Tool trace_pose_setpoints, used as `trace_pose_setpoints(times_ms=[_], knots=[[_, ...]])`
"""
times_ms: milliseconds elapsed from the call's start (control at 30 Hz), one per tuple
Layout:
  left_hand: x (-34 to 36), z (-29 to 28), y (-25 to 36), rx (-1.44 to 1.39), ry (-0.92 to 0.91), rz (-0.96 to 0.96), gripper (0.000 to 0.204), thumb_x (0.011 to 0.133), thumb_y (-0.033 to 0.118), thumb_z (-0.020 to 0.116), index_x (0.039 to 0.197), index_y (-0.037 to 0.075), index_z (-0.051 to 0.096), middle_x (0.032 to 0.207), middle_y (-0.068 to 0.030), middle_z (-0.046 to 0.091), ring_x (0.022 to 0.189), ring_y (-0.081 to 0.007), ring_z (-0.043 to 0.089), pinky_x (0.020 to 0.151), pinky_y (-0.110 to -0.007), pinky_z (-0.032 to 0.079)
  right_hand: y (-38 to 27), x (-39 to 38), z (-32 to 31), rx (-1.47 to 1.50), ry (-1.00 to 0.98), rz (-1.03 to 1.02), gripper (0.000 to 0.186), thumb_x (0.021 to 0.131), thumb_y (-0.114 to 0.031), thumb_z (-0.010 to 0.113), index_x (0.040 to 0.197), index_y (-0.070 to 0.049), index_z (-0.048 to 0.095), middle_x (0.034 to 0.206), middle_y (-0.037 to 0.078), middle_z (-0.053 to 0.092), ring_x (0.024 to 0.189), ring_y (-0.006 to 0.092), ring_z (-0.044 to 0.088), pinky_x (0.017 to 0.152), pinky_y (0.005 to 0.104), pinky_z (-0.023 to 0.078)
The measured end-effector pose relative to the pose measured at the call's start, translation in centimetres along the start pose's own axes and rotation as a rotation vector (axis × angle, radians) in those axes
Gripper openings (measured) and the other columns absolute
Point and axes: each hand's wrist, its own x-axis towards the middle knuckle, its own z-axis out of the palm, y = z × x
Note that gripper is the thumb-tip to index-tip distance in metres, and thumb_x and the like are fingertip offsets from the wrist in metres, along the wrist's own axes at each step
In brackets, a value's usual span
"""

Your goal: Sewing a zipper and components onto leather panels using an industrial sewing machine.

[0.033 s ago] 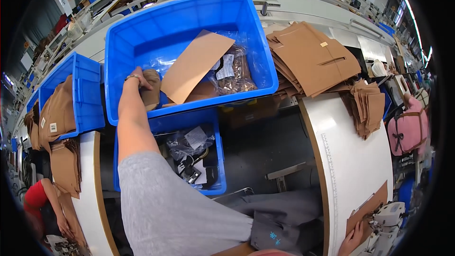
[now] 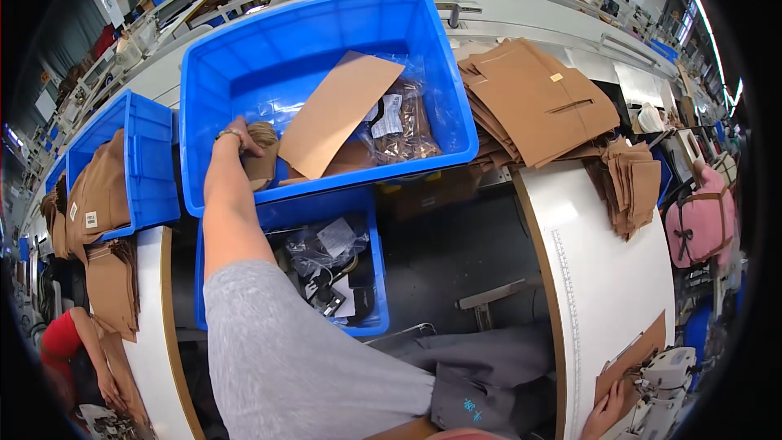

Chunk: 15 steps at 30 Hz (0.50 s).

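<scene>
So my left hand (image 2: pixel 241 137) is on a bundle of folded brown pieces (image 2: pixel 261 168), fingers over its far left side. Honestly can't tell if I've got it pinched or I'm just touching it, since my thumb's out of sight. The bundle is in the near left corner of the big blue bin (image 2: pixel 309 28), just to the right of my palm and a bit nearer. Its long axis runs near to far, layered edges at the far end, and my left hand is way closer to it than my right.

Just right of the bundle there's a flat brown sheet (image 2: pixel 338 118) slanting from near left to far right, and past it a clear plastic bag (image 2: pixel 407 145) with brown stuff inside.

Meanwhile my right hand (image 2: pixel 604 412) is well off at the near right, lying on a brown panel (image 2: pixel 635 352) beside the sewing machine (image 2: pixel 669 371). Can't tell if those fingers are gripping anything, either.
</scene>
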Motion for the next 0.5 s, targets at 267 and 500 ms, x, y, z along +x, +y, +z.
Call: trace_pose_setpoints(times_ms=[267, 500], knots=[[-5.3, -5.6, 1.3, -0.263, 0.189, 0.374, 0.065, 0.062, 0.035, 0.095, 0.110, -0.006, 0.075, 0.104, -0.0130, 0.079, 0.091, -0.0233, 0.075, 0.083, -0.037, 0.060, 6.0, -1.7, 4.1, -0.018, 0.133, -0.039, 0.040, 0.104, -0.005, 0.050, 0.142, 0.001, 0.060, 0.151, 0.023, 0.054, 0.138, 0.0396, 0.051, 0.115, 0.0455, 0.039], [-17.7, -14.4, 16.1, -1.044, 0.222, 0.941, 0.038, 0.086, 0.022, 0.079, 0.118, 0.004, 0.068, 0.090, -0.0002, 0.071, 0.066, -0.0071, 0.061, 0.049, -0.023, 0.046, 4.6, -2.2, 4.0, 0.041, 0.150, 0.028, 0.041, 0.100, -0.003, 0.051, 0.140, 0.002, 0.061, 0.150, 0.023, 0.054, 0.138, 0.0403, 0.051, 0.115, 0.0455, 0.039]])
